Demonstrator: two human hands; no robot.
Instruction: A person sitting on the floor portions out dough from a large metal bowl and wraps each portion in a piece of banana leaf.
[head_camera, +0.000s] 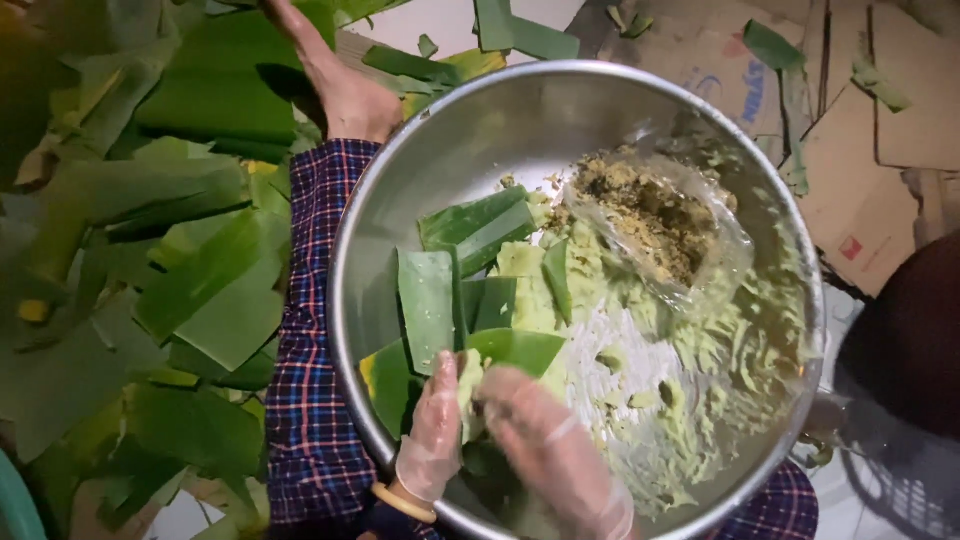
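Both gloved hands work at the near rim of a big steel bowl (400, 190) that sits on the person's lap. Clear plastic gloves cover the left hand (435, 425) and the right hand (555, 445), and between them they press a lump of pale green dough (470, 385); the left palm lies against its side and the right hand's fingers curl over it from the other side, so both are closed on the lump. How tightly they squeeze is hard to judge, since the right hand is blurred. A wooden bangle (403, 503) circles the left wrist.

Just beyond the dough, cut banana leaf pieces (430, 300) lie overlapping in the bowl, one of them touching the lump. Farther in, a clear plastic bag (700, 250) holds crumbly yellowish-brown filling (650, 215). Smears of green dough coat the bowl's right wall.

Plaid trousers (310, 370) show beside the bowl, with a bare foot (345, 95) stretched out toward a heap of banana leaves (150, 270) on the floor. Flattened cardboard (870, 130) lies at the far right.
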